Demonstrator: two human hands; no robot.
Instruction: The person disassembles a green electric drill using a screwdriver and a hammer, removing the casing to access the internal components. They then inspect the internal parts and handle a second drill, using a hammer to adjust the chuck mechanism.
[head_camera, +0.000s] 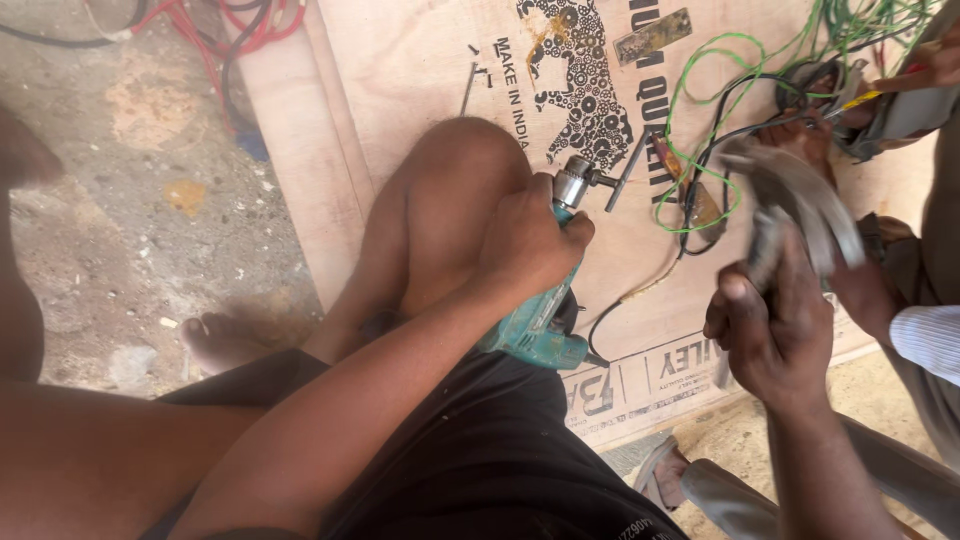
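Observation:
My left hand (528, 240) is wrapped around the front of a teal electric drill (532, 332), just behind its metal chuck (574, 183). A dark chuck key (622, 180) sticks out beside the chuck. The drill lies against my bent knee (460, 190) over a plywood sheet (420, 60). My right hand (770, 335) is closed on a grey metal tool (800, 200), blurred by motion, so I cannot tell its kind. Another person's hand (868, 292) with a white striped sleeve (930, 340) is right beside it.
Green wires (700, 110) and black wires (720, 140) loop across the plywood at the upper right, where another hand (935, 65) works. Red and black cables (225, 30) lie on the dirt floor (150, 200). My bare foot (220, 342) rests at the board's edge.

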